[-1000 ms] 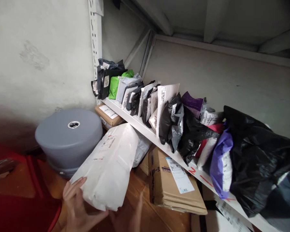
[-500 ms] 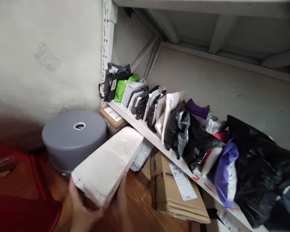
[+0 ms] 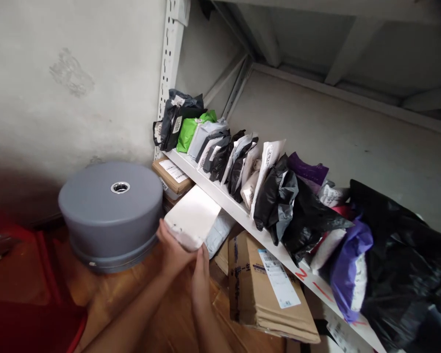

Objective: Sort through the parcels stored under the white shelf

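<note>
A long white-wrapped package lies partly under the lower shelf board, its far end hidden below it. My left hand is closed round the package's near left corner. My right hand presses its straight fingers against the near right corner, low on the side. Just right of the package is a pale grey plastic parcel. Behind its far left edge sit stacked cardboard boxes, the top one a labelled carton.
The shelf edge runs diagonally, holding a row of bagged parcels, among them a green bag and a purple bag. A big cardboard box juts out below. A grey round drum and a red bin stand left.
Both hands have pushed the white package forward and right, so more of it is now under the shelf. The view has shifted slightly.
</note>
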A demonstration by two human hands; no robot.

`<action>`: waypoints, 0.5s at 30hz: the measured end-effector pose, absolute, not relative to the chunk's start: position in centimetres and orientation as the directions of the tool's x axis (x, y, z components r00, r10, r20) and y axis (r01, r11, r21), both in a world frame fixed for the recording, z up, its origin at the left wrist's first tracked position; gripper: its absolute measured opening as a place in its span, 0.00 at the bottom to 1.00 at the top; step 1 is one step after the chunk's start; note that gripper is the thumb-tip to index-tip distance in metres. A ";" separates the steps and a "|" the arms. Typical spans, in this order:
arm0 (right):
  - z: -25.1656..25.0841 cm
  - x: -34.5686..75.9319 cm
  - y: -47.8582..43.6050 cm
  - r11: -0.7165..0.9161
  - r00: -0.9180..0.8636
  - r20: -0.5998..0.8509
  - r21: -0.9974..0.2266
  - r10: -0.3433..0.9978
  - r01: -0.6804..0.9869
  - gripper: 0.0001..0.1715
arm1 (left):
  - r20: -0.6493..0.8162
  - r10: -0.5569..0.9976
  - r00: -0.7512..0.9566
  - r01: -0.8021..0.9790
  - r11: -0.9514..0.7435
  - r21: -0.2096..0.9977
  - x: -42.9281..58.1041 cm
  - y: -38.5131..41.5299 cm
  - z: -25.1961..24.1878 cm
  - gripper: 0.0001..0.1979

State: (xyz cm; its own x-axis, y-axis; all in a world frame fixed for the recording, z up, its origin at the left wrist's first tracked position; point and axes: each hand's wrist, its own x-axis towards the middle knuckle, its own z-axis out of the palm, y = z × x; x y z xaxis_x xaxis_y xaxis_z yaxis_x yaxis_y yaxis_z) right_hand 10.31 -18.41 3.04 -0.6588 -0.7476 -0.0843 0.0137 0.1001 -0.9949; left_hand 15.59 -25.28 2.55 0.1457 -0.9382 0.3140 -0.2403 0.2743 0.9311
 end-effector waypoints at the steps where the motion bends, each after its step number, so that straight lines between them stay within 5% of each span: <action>1: 3.6 10.2 -17.8 0.101 -0.621 -0.101 -0.994 -0.777 0.035 0.47 | 0.277 -0.951 0.138 -0.226 0.243 0.944 14.7 -26.0 3.3 0.73; 4: 5.2 9.5 -16.0 0.102 -0.488 -0.120 -0.993 -0.864 0.063 0.57 | 0.221 -0.967 0.124 -0.266 0.182 0.947 13.1 -28.4 5.7 0.68; 6: 5.9 8.4 -14.1 0.101 -0.491 -0.078 -0.995 -0.868 -0.019 0.49 | 0.199 -0.975 0.099 -0.307 0.160 0.938 12.9 -29.9 7.0 0.68; 9: 6.5 5.4 -8.8 -0.043 -0.529 0.316 -0.885 -0.787 -0.464 0.24 | 0.188 -0.982 0.017 -0.311 0.174 0.934 13.4 -31.4 8.1 0.63; 11: 6.5 2.4 -4.2 -0.011 -0.578 0.611 -0.692 -0.541 -0.722 0.16 | 0.177 -0.984 -0.023 -0.285 0.176 0.942 14.0 -32.2 8.1 0.62; 13: 6.1 -1.0 -0.1 0.132 -0.756 0.573 -0.762 -0.317 -0.634 0.24 | 0.146 -0.989 -0.035 -0.257 0.150 0.955 14.4 -32.9 8.1 0.66; 15: 5.4 -4.2 2.6 0.176 -0.952 0.268 -0.940 -0.150 -0.292 0.35 | 0.105 -0.994 -0.031 -0.236 0.110 0.966 14.4 -33.0 8.2 0.69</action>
